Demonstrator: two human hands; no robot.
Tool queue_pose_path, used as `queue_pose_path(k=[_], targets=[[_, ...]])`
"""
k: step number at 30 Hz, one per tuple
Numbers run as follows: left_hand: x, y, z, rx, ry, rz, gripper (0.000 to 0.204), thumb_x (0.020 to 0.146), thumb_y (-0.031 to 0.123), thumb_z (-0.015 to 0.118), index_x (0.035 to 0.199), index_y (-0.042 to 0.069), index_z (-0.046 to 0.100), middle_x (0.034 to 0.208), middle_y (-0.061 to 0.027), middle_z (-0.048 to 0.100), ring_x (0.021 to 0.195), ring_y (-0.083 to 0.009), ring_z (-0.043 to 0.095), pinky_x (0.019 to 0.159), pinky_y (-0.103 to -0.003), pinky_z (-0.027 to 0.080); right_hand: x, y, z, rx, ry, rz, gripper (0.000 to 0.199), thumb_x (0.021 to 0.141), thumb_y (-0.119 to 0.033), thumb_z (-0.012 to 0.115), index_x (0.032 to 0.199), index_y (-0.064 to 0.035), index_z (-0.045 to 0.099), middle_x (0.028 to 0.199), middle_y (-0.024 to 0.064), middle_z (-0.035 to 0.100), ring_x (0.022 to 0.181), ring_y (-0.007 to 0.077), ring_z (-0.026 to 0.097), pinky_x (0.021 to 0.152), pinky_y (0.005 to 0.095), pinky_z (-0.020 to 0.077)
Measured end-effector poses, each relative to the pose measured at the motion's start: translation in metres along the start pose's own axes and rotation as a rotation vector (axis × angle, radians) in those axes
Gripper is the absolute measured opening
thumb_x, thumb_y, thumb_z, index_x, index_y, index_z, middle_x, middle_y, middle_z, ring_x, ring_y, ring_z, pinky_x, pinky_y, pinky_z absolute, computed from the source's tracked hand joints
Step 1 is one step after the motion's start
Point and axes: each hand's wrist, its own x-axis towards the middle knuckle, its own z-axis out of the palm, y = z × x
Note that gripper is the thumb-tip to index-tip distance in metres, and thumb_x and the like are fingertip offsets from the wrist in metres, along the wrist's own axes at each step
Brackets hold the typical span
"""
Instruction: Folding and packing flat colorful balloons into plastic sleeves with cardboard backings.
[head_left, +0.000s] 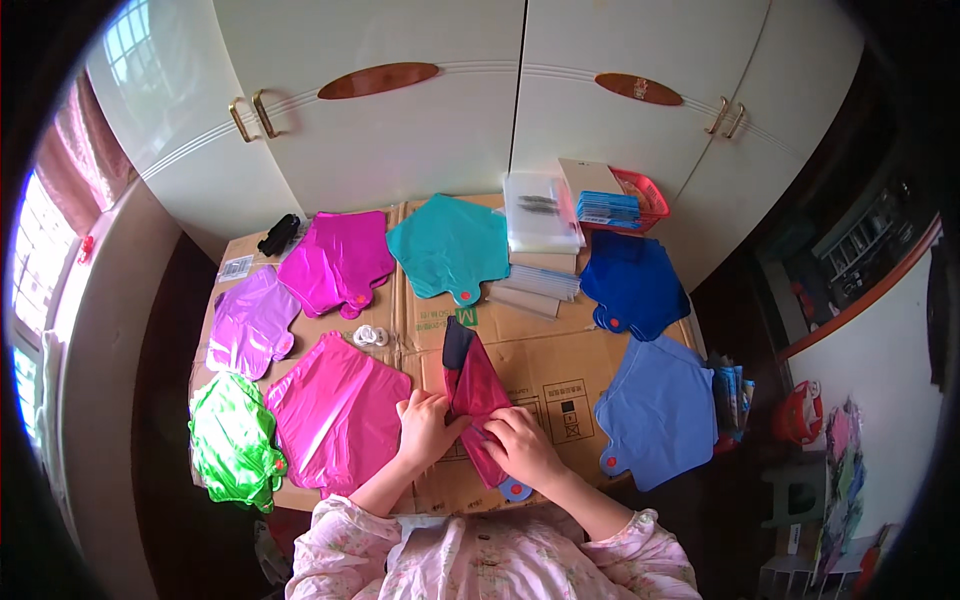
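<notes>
Over the front middle of the cardboard, my left hand (428, 428) and my right hand (522, 445) are both closed on a partly folded bundle of foil balloons (482, 385). Dark navy foil shows at its far tip and deep pink along its length. A blue tab with a red dot (515, 490) pokes out below my right hand. Just left of my left hand lies a flat pink foil balloon stack (335, 415). Farther right is a periwinkle blue stack (658, 410). My fingers hide part of the folds.
Purple (252, 325), magenta (335, 262), teal (448, 248), dark blue (635, 285) and shiny green (232, 440) balloon stacks ring the cardboard (420, 345). White ribbon rolls (370, 336), clear plastic sleeves (540, 215), blue packets (607, 208) and a red basket (650, 195) sit farther back. White cabinets (400, 130) stand behind.
</notes>
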Motion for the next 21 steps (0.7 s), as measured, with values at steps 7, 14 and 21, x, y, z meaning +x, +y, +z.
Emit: queue_pose_path(k=[7,14,21], targets=[[-0.001,0.030,-0.020,0.151,0.132,-0.087,0.055,0.072,0.030,0.074,0.117,0.004,0.054,0.106,-0.0110,0.058,0.100,-0.0280,0.053,0.083,-0.042,0.038,-0.002,0.005,0.010,-0.065,0.018,-0.064,0.020,0.076,-0.009,0.067,0.092,0.0009,0.060,0.109,0.0145,0.056,0.104,0.0316,0.054,0.093,0.0398,0.0448],[0.014,0.017,-0.006,-0.167,-0.367,0.517,0.048,0.091,0.025,0.053,0.133,0.002,0.047,0.140,-0.0168,0.045,0.134,-0.0328,0.036,0.110,-0.048,0.027,-0.013,0.006,0.020,-0.068,0.001,0.007,0.023,0.084,-0.012,0.057,0.097,0.0082,0.060,0.109,0.0241,0.058,0.108,0.0391,0.056,0.095,0.0442,0.0460],[0.032,0.020,-0.002,0.145,-0.371,0.483,0.061,0.095,0.048,0.037,0.137,0.005,0.044,0.143,-0.0121,0.043,0.135,-0.0274,0.034,0.111,-0.047,0.022,-0.012,0.008,0.017,-0.095,-0.034,-0.050,0.022,0.084,-0.010,0.055,0.100,0.0054,0.058,0.101,0.0231,0.061,0.104,0.0375,0.059,0.092,0.0419,0.0482]])
